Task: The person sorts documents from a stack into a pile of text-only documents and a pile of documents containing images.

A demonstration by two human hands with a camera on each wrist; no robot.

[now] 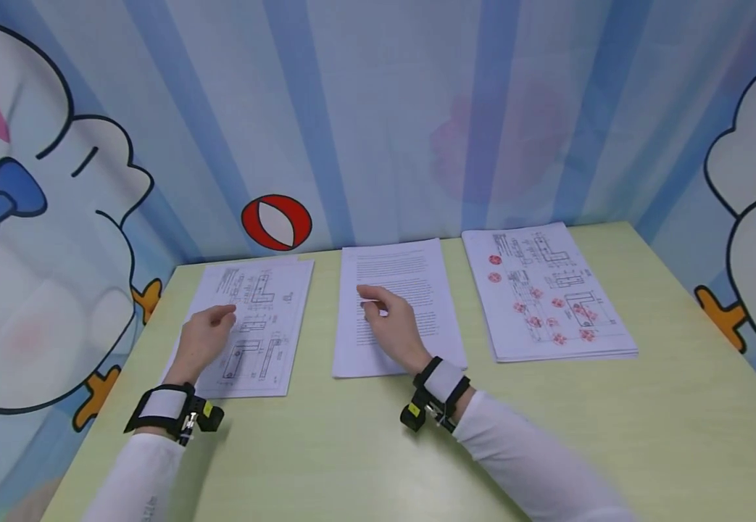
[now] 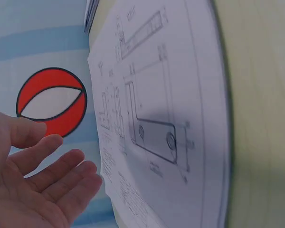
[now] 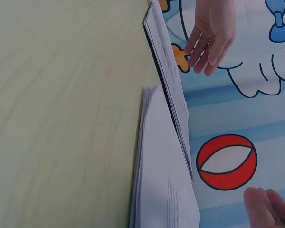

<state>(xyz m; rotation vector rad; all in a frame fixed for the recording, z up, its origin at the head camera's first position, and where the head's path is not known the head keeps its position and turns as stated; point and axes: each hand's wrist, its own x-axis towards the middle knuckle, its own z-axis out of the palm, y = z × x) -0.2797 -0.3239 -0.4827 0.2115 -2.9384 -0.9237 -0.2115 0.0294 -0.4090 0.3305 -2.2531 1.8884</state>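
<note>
My left hand (image 1: 206, 336) hovers over the left stack of paper (image 1: 273, 377), whose top sheet carries technical drawings of an L-shaped part. In the left wrist view its fingers (image 2: 69, 187) are loosely bent, with nothing between them. Above the middle stack (image 1: 358, 355), printed with lines of text, is my right hand (image 1: 392, 322). Its thumb and forefinger curve toward each other with a gap between, holding nothing. In the right wrist view only the fingertips (image 3: 263, 204) show at the lower right corner, beside the middle stack's edge.
A third stack (image 1: 547, 290) lies at the right, its drawings marked with several red stamps. All three stacks rest on a pale yellow-green table (image 1: 325, 449). Behind it hangs a blue striped curtain (image 1: 378, 130) with cartoon figures and a red ball print (image 1: 276, 222).
</note>
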